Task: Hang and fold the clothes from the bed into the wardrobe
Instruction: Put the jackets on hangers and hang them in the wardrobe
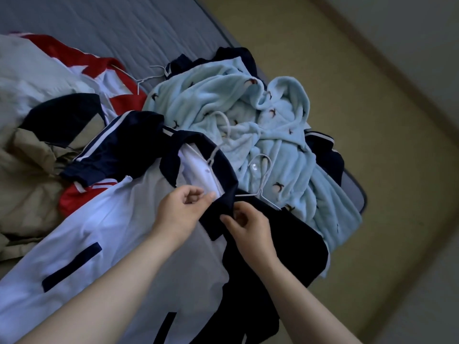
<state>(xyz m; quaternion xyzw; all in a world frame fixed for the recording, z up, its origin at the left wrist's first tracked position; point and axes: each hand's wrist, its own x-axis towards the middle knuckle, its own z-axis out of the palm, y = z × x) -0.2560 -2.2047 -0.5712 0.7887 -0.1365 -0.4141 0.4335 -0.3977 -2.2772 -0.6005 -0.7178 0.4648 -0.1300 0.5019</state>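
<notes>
A white shirt with a navy collar (pixel 104 219) lies spread on the bed in front of me, with a white wire hanger (pixel 218 145) in its neck. My left hand (pixel 181 209) pinches the white front placket just under the collar. My right hand (pixel 248 227) grips the navy collar end beside it. A second white hanger (pixel 263 180) lies on the light blue fleece robe (pixel 248 115) just beyond my hands. A navy garment (pixel 285 249) lies under my right wrist.
A red and white jacket (pixel 99 68), a beige garment (pixel 27 175) and a third hanger (pixel 149 78) lie at the left on the grey mattress (pixel 111 26). The bed's edge (pixel 357 192) runs along the right, with tan floor (pixel 372 120) beyond.
</notes>
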